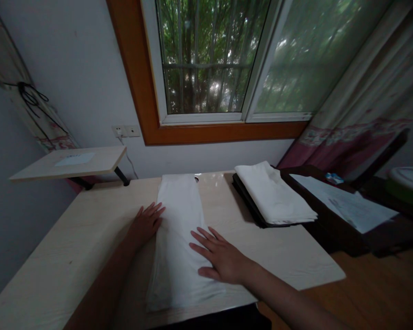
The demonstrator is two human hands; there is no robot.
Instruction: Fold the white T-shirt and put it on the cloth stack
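Observation:
A white cloth (179,247), folded into a long strip, lies flat on the pale wooden table (99,220), running from near the front edge toward the window side. My left hand (147,223) rests along its left edge, fingers stretched and the fingertips touching the fabric. On the right side of the strip, my right hand (220,256) lies flat with its fingers spread over the cloth. What kind of garment or linen it is, I cannot tell.
A folded white cloth (271,195) sits on folded black fabric (249,201) at the table's right. A small raised shelf (99,169) stands at the back left. Beyond the right edge, dark furniture (333,229) holds a paper sheet (344,201). A window (213,59) is ahead.

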